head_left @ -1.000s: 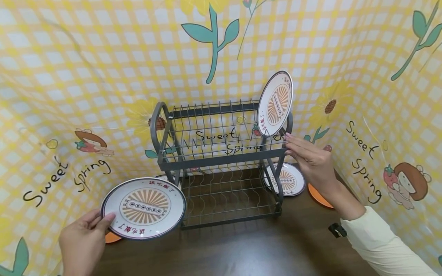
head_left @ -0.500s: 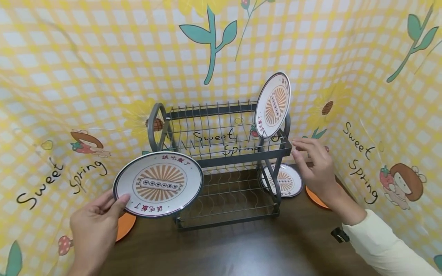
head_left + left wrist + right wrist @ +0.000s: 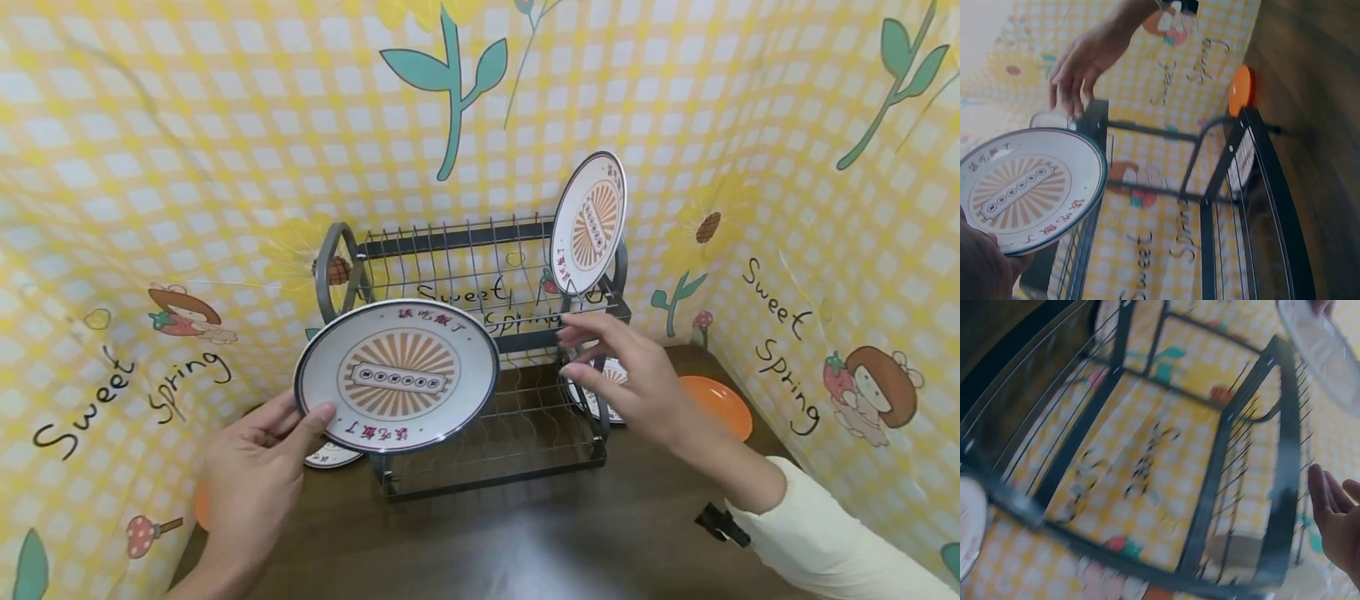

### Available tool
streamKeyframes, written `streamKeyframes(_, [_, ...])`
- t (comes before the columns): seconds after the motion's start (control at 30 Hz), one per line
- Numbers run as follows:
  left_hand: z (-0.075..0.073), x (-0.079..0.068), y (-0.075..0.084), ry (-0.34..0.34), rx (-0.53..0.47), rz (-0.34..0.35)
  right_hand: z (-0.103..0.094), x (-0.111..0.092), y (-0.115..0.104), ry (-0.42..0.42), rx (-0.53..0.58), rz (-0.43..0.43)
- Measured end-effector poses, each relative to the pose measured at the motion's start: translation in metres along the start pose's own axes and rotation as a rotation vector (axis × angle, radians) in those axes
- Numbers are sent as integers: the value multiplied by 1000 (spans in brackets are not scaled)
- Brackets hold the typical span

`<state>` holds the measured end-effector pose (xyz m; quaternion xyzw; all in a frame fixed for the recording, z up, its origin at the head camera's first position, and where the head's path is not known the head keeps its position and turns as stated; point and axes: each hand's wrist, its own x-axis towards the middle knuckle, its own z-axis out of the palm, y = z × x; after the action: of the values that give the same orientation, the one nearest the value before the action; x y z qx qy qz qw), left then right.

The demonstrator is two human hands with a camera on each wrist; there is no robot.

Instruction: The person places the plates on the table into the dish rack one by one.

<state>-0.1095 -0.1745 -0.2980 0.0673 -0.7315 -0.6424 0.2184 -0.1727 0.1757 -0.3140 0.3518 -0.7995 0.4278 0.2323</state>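
Note:
My left hand (image 3: pixel 258 471) pinches the left rim of a white plate (image 3: pixel 397 375) with a dark blue edge and an orange sunburst print, thumb on top. The plate is held face up and tilted, in front of the left part of a grey two-tier dish rack (image 3: pixel 536 340). A matching plate (image 3: pixel 588 223) stands on edge at the right end of the rack's upper tier. My right hand (image 3: pixel 626 379) hovers before that tier's right part, fingers loosely bent and holding nothing. In the right wrist view its fingers (image 3: pixel 1317 487) show beside the rack, apart from the held plate.
On the brown table (image 3: pixel 487 542), a patterned plate (image 3: pixel 611 379) lies behind the rack's right leg, partly hidden. An orange plate (image 3: pixel 716 407) lies farther right. Another patterned plate (image 3: pixel 333 455) shows at the left under the held one. Checked cloth (image 3: pixel 225 125) surrounds the table.
My left hand has carried its plate right and slightly up, toward the rack's middle. My right hand has left the rack's right corner and moved left. The standing plate stays in the upper tier.

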Motion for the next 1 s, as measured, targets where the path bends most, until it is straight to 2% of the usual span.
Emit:
streamKeyframes(0.13, [14,0,7,-62,-66,-3,9,9,-19,-72,142,103])
streamKeyframes(0.27, [28,-1,11,-119,-110,-22,15,15,-34,-99,315,266])
streamKeyframes(0.4, [41,0,11,-141,-167,-71,18,18,-42,-37,304,315])
streamKeyframes(0.53, [48,1,10,-155,-172,-111,19,18,-44,43,250,307])
streamKeyframes(0.7, [54,1,11,-199,-174,-98,19,16,-43,59,151,307])
streamKeyframes(0.83, [54,1,13,-196,-168,-93,21,15,-42,116,44,225])
streamKeyframes(0.9, [53,2,15,-199,-136,-65,21,15,-42,142,19,160])
streamKeyframes(1.0, [51,5,15,-224,-51,50,19,15,-42,182,15,61])
